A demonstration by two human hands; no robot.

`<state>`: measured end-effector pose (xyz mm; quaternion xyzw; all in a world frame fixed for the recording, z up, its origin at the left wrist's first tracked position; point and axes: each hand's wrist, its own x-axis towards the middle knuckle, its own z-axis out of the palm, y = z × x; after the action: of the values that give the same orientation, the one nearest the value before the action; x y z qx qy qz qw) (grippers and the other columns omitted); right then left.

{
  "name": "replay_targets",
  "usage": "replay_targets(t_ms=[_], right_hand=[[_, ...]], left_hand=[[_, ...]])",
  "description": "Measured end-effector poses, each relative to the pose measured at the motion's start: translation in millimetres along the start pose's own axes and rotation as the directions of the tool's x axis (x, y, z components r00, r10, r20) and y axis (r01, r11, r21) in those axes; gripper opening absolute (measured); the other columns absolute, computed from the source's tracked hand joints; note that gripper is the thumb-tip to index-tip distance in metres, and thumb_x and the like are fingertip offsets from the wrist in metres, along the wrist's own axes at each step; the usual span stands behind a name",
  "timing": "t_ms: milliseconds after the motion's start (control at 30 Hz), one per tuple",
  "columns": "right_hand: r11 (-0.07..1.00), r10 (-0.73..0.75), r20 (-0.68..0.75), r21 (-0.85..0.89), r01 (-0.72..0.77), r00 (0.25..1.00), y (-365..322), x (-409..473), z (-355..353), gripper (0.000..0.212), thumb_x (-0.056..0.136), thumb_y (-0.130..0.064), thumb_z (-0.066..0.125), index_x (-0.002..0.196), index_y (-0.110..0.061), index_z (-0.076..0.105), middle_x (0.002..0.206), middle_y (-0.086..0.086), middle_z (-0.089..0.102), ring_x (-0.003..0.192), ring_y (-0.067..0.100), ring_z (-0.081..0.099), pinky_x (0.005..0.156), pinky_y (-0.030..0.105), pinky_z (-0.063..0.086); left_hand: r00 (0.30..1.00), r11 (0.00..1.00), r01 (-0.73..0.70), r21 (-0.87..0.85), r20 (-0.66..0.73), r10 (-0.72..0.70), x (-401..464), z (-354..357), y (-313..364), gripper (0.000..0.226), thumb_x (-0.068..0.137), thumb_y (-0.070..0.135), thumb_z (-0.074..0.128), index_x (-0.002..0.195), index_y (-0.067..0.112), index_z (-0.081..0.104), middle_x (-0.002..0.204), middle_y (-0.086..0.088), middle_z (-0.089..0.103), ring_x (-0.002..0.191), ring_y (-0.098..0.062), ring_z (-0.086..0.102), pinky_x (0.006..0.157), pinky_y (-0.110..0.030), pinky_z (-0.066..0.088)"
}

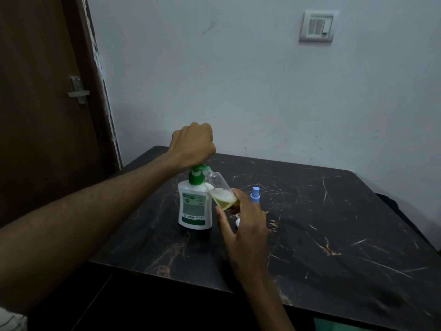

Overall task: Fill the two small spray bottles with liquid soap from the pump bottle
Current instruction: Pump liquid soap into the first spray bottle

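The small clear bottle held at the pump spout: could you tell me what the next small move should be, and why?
Probably another press of the pump head with the left hand. The right hand holds the clear bottle tilted with its mouth at the spout, and yellowish soap with foam fills only its lower part.

Pale wall [238, 80]; brown door [43, 115]; black marble table [334, 223].

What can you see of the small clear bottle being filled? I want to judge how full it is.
The small clear bottle looks like transparent plastic, capless, tilted with its neck up against the green pump spout. Yellowish liquid with white foam on top fills roughly its lower third. The right hand holds its base, above the table.
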<state>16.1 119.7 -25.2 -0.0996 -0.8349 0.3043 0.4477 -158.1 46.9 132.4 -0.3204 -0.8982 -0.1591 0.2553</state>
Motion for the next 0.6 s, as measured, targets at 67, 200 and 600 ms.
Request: replay_targets(t_ms=[67,200,600], right_hand=[[1.000,0.000,-0.001,0.015,0.000,1.000,-0.6,0.1,-1.6,0.051,0.096,-0.054,0.055,0.139,-0.027,0.053,0.115,-0.010,0.059,0.100,0.010,0.051,0.081,0.010,0.035],[1.000,0.004,-0.007,0.018,-0.004,1.000,-0.3,-0.3,0.0,0.050,0.096,-0.053,0.056,0.139,-0.028,0.053,0.116,-0.010,0.059,0.101,0.008,0.049,0.081,0.010,0.034],[1.000,0.008,-0.005,0.029,-0.008,1.000,0.8,0.7,1.2,0.052,0.095,-0.052,0.057,0.139,-0.024,0.054,0.120,-0.006,0.061,0.105,0.010,0.051,0.084,0.014,0.036]], left_hand=[[1.000,1.000,0.005,-0.009,0.002,-0.005,2.6,0.6,1.8,0.005,0.078,0.009,0.057,0.074,0.010,0.058,0.073,-0.006,0.061,0.065,-0.027,0.058,0.065,-0.042,0.050],[0.998,0.994,0.069,-0.086,0.015,-0.068,-2.5,5.9,-1.2,0.016,0.073,0.004,0.055,0.061,0.012,0.048,0.061,-0.005,0.052,0.059,-0.027,0.051,0.058,-0.038,0.045],[0.999,0.997,0.045,-0.067,-0.010,-0.046,-3.5,3.0,2.4,0.008,0.076,0.003,0.056,0.074,0.010,0.059,0.073,-0.009,0.062,0.065,-0.026,0.054,0.060,-0.036,0.043]])
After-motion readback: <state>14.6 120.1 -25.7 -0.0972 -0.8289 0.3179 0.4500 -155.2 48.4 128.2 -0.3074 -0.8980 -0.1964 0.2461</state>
